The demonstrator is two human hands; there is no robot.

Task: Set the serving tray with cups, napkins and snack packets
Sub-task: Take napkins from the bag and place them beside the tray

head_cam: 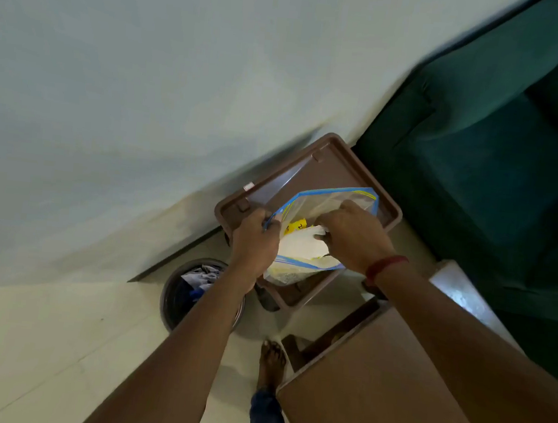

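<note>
A clear zip bag (304,248) with a blue seal lies on a brown plastic stool top (329,172) that has a raised rim. Inside the bag are white napkins and a yellow packet (294,228). My left hand (254,239) pinches the bag's open edge at its left side. My right hand (353,235) reaches into the bag's mouth, and its fingers close on a white napkin (316,233). No serving tray or cups show in the frame.
A green sofa (498,147) stands to the right of the stool. A brown table (380,384) is at the lower right. A round bin (195,292) with cloth in it sits on the pale floor, left of my bare foot (271,360). A white wall fills the left.
</note>
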